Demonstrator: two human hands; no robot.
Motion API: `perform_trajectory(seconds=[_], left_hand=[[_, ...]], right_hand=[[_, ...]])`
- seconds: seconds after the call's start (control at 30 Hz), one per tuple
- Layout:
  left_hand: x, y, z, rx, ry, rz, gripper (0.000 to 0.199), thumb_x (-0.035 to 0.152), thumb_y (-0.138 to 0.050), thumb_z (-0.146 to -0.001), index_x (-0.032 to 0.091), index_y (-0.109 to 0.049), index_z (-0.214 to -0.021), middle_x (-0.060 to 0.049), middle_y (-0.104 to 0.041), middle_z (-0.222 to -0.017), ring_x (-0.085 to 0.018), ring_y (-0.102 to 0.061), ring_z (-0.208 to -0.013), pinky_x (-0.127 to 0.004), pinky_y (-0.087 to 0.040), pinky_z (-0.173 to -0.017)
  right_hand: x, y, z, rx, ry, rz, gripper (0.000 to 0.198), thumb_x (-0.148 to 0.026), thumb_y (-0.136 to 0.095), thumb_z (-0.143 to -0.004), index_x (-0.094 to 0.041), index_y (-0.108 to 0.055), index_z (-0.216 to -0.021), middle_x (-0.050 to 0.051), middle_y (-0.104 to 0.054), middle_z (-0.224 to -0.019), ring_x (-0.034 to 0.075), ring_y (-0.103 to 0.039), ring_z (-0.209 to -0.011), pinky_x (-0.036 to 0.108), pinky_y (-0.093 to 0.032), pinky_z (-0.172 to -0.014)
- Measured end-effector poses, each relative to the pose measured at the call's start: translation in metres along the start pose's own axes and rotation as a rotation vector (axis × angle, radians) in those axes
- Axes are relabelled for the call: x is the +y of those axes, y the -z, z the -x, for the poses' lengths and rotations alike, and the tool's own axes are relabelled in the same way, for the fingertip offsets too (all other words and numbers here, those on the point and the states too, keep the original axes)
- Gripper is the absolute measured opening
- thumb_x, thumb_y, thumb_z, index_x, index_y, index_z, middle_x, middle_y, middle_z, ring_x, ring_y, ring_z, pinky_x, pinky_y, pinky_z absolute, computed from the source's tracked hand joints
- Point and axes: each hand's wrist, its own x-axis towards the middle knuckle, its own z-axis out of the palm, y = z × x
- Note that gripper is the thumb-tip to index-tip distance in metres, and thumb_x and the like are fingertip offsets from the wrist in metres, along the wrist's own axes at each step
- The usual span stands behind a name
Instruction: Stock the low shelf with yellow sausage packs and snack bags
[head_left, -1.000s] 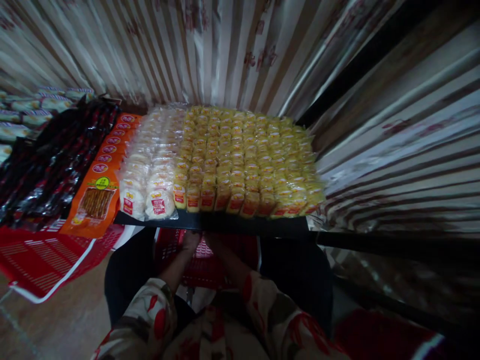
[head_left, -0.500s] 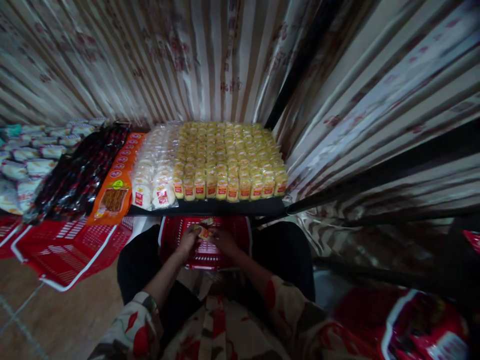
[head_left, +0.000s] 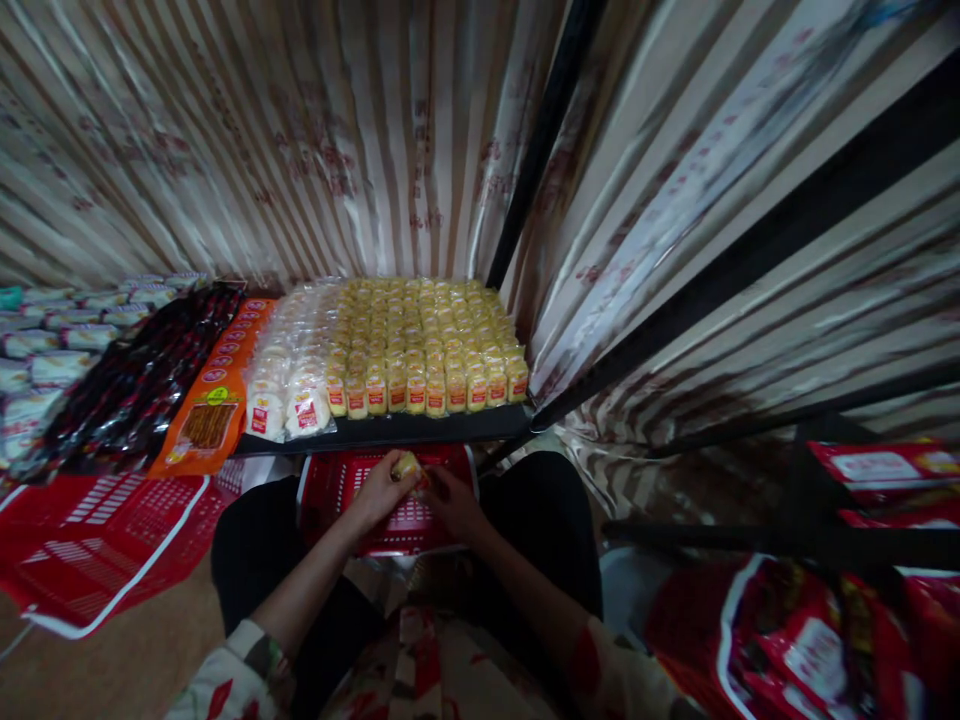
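Above the red basket [head_left: 343, 490] in my lap, both hands meet around one small yellow wrapped snack cake [head_left: 407, 466]. My left hand [head_left: 385, 487] grips it from the left, fingers closed. My right hand [head_left: 450, 500] pinches its lower right side; some of its fingertips are hidden. Just beyond the hands, rows of similar yellow wrapped cakes [head_left: 427, 350] stand on a black shelf [head_left: 390, 430]. White round wrapped cakes [head_left: 306, 405] stand to the left of them.
An orange snack packet [head_left: 214, 400] and dark shiny packets [head_left: 127, 385] lie further left, with white packets [head_left: 60, 365] beyond. A red basket [head_left: 105, 540] sits at lower left. Red packages [head_left: 810, 640] fill a basket at lower right. A striped curtain [head_left: 375, 130] and black poles [head_left: 750, 240] surround the shelf.
My view has shifted right and up, so the shelf appears lower and further left. The snack cake has turned in my hands, with its yellow top now showing.
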Motion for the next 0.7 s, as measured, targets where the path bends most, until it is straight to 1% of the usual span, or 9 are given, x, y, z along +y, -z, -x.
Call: perform_trajectory(seconds=[0.1, 0.17, 0.27, 0.33, 0.43, 0.53, 0.63, 0.7], left_hand=[[0.014, -0.012, -0.003, -0.013, -0.044, 0.062, 0.035, 0.039, -0.065, -0.067, 0.016, -0.055, -0.091, 0.000, -0.061, -0.076, -0.012, -0.055, -0.067, -0.023, -0.044, -0.063], [0.023, -0.020, -0.005, 0.002, -0.057, 0.119, 0.034, 0.035, -0.066, -0.066, 0.016, -0.053, -0.092, 0.000, -0.061, -0.075, -0.012, -0.056, -0.066, -0.022, -0.044, -0.063], [0.031, -0.029, -0.010, 0.048, -0.076, 0.166, 0.028, 0.024, -0.064, -0.064, 0.016, -0.052, -0.088, 0.003, -0.058, -0.071, -0.009, -0.052, -0.060, -0.020, -0.042, -0.059], [0.035, -0.030, -0.012, 0.075, -0.099, 0.174, 0.024, 0.020, -0.062, -0.064, 0.016, -0.052, -0.085, 0.004, -0.055, -0.069, -0.007, -0.050, -0.058, -0.018, -0.041, -0.058], [0.037, -0.025, -0.012, 0.096, -0.118, 0.179, 0.022, 0.018, -0.060, -0.065, 0.015, -0.054, -0.086, 0.004, -0.055, -0.069, -0.007, -0.051, -0.059, -0.018, -0.042, -0.058], [0.038, -0.012, -0.009, 0.126, -0.126, 0.199, 0.025, 0.018, -0.059, -0.066, 0.015, -0.056, -0.091, 0.002, -0.058, -0.074, -0.009, -0.055, -0.064, -0.020, -0.045, -0.061], [0.038, 0.003, -0.006, 0.175, -0.144, 0.226, 0.029, 0.018, -0.060, -0.067, 0.015, -0.057, -0.095, 0.000, -0.062, -0.080, -0.011, -0.058, -0.069, -0.022, -0.047, -0.065], [0.036, 0.011, -0.007, 0.243, -0.160, 0.238, 0.028, 0.018, -0.060, -0.066, 0.015, -0.057, -0.094, -0.001, -0.064, -0.082, -0.012, -0.059, -0.071, -0.023, -0.048, -0.068]], right_hand=[[-0.007, 0.014, 0.001, 0.070, 0.023, 0.000, 0.033, -0.034, -0.059, -0.076, -0.020, -0.060, -0.106, 0.004, -0.068, -0.101, 0.019, -0.064, -0.089, 0.034, -0.050, -0.083], [-0.010, 0.022, 0.001, 0.097, 0.015, -0.007, 0.033, -0.035, -0.058, -0.077, -0.020, -0.059, -0.106, 0.004, -0.068, -0.101, 0.019, -0.064, -0.089, 0.034, -0.050, -0.084], [-0.015, 0.032, 0.000, 0.126, 0.010, -0.045, 0.035, -0.037, -0.055, -0.079, -0.020, -0.057, -0.109, 0.005, -0.068, -0.104, 0.019, -0.064, -0.092, 0.035, -0.049, -0.086], [-0.019, 0.035, -0.002, 0.126, 0.019, -0.045, 0.034, -0.039, -0.053, -0.081, -0.020, -0.057, -0.109, 0.005, -0.068, -0.103, 0.019, -0.064, -0.091, 0.034, -0.050, -0.085], [-0.025, 0.032, -0.006, 0.145, 0.069, 0.026, 0.030, -0.039, -0.050, -0.083, -0.019, -0.062, -0.102, 0.006, -0.068, -0.099, 0.019, -0.063, -0.089, 0.033, -0.049, -0.083], [-0.031, 0.022, -0.014, 0.198, 0.120, 0.132, 0.027, -0.037, -0.051, -0.081, -0.019, -0.066, -0.094, 0.007, -0.066, -0.094, 0.018, -0.062, -0.084, 0.031, -0.049, -0.079], [-0.037, 0.008, -0.024, 0.202, 0.151, 0.158, 0.028, -0.034, -0.054, -0.079, -0.019, -0.064, -0.101, 0.004, -0.065, -0.089, 0.015, -0.061, -0.076, 0.028, -0.050, -0.074], [-0.042, 0.000, -0.030, 0.180, 0.164, 0.155, 0.030, -0.032, -0.054, -0.079, -0.021, -0.062, -0.106, 0.002, -0.065, -0.088, 0.013, -0.060, -0.072, 0.027, -0.050, -0.072]])
